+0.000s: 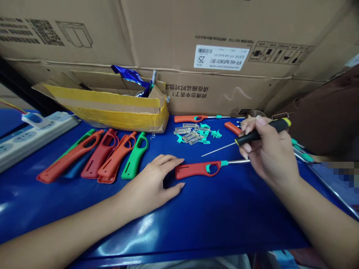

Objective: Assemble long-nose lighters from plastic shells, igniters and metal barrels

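A red long-necked lighter (193, 170) with a teal trigger and a metal barrel lies flat on the blue table. My left hand (157, 183) rests at its handle end, thumb and fingers apart around that end; whether a fingertip touches it I cannot tell. In my right hand (272, 153) is a screwdriver (252, 136) with a black and yellow handle. Its thin shaft slants down to the left, and the tip hovers above the red lighter. Behind it sit clear fuel tanks (192, 136) and small teal plastic parts (215, 133).
Several red, orange and green lighter shells (112, 158) lie at the left, beside a white power strip (36, 130). A yellow-taped carton (112, 112) stands behind them. Another orange lighter (187, 118) lies at the back, before a large cardboard wall (224, 22). Metal barrels (303, 151) lie right.
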A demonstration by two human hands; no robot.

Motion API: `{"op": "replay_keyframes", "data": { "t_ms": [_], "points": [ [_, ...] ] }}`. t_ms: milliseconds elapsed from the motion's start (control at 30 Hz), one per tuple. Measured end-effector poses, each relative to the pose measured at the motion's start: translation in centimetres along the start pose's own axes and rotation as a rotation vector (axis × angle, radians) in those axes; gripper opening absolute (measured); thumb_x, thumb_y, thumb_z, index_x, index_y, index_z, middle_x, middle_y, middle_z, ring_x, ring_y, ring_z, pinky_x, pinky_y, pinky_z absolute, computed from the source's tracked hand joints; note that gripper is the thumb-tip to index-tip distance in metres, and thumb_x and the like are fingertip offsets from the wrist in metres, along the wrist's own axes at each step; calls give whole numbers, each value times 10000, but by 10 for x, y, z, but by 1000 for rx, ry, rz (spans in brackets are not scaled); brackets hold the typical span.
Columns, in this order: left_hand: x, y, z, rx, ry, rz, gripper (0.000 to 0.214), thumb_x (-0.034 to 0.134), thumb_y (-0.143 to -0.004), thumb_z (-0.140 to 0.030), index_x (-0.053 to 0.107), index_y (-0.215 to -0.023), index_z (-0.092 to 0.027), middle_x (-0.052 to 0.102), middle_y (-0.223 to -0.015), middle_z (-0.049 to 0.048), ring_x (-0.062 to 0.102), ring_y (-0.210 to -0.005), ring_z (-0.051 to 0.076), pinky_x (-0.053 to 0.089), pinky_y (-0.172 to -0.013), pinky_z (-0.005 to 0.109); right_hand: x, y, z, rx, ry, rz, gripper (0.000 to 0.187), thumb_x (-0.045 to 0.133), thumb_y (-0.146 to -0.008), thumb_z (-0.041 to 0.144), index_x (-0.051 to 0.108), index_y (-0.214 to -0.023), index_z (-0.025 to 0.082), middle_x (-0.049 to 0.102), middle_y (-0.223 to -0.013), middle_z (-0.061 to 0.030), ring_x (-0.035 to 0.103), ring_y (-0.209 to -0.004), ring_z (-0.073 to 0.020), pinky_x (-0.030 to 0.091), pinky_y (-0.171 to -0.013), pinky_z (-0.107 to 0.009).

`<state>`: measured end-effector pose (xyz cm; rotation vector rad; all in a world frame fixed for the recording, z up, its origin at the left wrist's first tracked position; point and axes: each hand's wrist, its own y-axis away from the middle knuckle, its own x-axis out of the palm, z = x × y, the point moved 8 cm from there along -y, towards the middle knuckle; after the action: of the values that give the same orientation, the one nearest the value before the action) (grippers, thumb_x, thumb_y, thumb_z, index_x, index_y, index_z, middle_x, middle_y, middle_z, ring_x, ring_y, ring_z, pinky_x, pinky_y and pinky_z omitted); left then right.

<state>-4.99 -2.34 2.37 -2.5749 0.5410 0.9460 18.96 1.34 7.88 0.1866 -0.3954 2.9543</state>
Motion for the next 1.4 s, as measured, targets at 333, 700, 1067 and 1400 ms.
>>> {"op": "replay_keyframes", "data": {
  "t_ms": [333, 700, 1067, 1400],
  "points": [
    [15, 2, -8, 102, 77, 67, 403, 744, -862, -262, 724, -1263, -227, 719, -1151, 99, 662, -1089, 278, 506, -1002, 384, 42, 11, 8, 123, 181, 243, 365, 815, -803, 406, 591, -1059, 274, 674, -798, 23, 413, -419, -58, 256, -341, -221],
    [19, 6, -10, 180, 39, 97, 383, 737, -896, -269, 714, -1276, -225, 711, -1101, 96, 661, -1070, 265, 517, -966, 354, 67, 43, 12, -184, 325, 144, 273, 702, -909, 479, 513, -1004, 306, 608, -821, -11, 607, -631, -155, 391, -489, -306],
    [20, 7, -11, 241, 5, 81, 378, 742, -900, -246, 696, -1265, -160, 709, -1107, 88, 664, -1054, 230, 537, -957, 335, 63, 48, 13, -524, 187, 223, 134, 659, -968, 329, 530, -944, 301, 619, -755, 23, 640, -569, -153, 499, -502, -300],
    [15, 8, -13, 233, 24, 22, 341, 756, -893, -251, 711, -1211, -140, 718, -1107, 71, 673, -1032, 191, 544, -935, 308, 65, 61, 28, -789, 135, 280, 132, 638, -942, 174, 573, -1029, 248, 670, -738, 2, 656, -544, -146, 588, -488, -289]
  ]
}}
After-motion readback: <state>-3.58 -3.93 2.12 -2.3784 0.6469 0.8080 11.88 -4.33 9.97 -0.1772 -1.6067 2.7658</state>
